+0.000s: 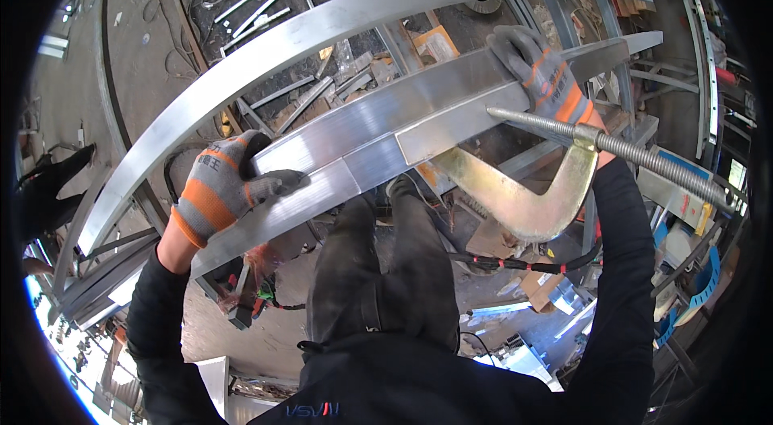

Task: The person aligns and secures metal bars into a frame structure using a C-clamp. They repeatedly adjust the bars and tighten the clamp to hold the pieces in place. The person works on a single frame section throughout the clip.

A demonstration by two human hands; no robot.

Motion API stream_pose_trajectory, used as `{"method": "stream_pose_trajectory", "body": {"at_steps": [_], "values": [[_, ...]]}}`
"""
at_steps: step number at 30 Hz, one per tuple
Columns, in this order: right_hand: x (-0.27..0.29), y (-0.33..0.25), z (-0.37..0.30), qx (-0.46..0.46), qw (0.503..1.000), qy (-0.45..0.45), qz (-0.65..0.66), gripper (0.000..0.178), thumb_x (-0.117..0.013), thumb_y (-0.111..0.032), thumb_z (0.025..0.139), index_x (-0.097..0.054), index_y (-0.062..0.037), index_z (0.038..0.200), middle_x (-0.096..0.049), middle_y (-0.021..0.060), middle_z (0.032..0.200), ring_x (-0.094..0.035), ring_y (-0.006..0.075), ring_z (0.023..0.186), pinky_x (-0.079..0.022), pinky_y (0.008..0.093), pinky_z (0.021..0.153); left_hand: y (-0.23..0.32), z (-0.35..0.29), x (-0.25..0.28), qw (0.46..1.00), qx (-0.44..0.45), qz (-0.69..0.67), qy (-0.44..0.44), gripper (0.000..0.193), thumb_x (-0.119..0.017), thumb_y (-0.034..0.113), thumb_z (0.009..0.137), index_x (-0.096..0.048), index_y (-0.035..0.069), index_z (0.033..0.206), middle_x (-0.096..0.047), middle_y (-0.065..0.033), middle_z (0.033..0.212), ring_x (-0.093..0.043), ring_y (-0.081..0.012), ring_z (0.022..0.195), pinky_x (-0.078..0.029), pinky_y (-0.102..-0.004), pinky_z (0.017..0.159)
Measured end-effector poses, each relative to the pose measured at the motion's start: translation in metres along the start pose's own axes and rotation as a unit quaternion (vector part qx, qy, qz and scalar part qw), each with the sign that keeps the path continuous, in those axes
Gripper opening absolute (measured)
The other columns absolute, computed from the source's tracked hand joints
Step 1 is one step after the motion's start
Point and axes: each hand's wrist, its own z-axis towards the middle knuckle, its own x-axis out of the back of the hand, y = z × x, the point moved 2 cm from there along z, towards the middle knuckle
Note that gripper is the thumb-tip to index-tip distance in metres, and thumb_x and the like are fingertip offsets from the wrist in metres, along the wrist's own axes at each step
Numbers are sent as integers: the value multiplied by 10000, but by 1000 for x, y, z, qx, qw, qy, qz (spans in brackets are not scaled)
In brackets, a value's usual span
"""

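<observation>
Scuffed grey workshop floor littered with thin metal strips, bright light at lower left.

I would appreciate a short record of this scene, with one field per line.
Left hand: gloved, on the left part of the metal workpiece
Right hand: gloved, on the workpiece's far side, near the clamp's screw
Clamp: gold-coloured, C-shaped, long threaded screw; tip contact unclear
Workpiece: silvery, angled across the picture, lower at left
Beyond it: long curved metal bar
Floor: thin metal strips, scattered
</observation>
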Motion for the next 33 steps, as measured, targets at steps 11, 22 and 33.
{"method": "stream_pose_trajectory", "body": {"at_steps": [11, 22, 33], "values": [[-15, 7, -44, -51, 998, 40, 5, 970, -818, -208, 821, -530, -116, 1743, -430, 248, 1824, -447, 483, 1651, -417, 584, 1351, -8, 0, 92, 989, -94, 18, 115, 631, -971, 348, 983, -781, -45, 1439, -867, -165, 1203, -833, -209, 1088, -676, -371, 981], [-17, 21, -66, -23, 999, -3, -42, 959, -842, -253, 847, -521, -118, 1740, -541, 228, 1754, -547, 492, 1558, -469, 573, 1305, -20, 43, 128, 975, -63, 133, 167, 428, -798, 358, 1143, -848, -21, 1335, -816, -169, 1192, -780, -231, 1069, -634, -383, 971], [11, -8, -18, -23, 999, -37, -30, 925, -870, -450, 887, -591, -117, 1704, -591, 199, 1718, -587, 453, 1537, -497, 553, 1289, -53, 74, 127, 984, -124, 35, 126, 417, -816, 184, 1113, -764, -5, 1481, -856, -142, 1249, -809, -211, 1124, -663, -348, 1040]]}}
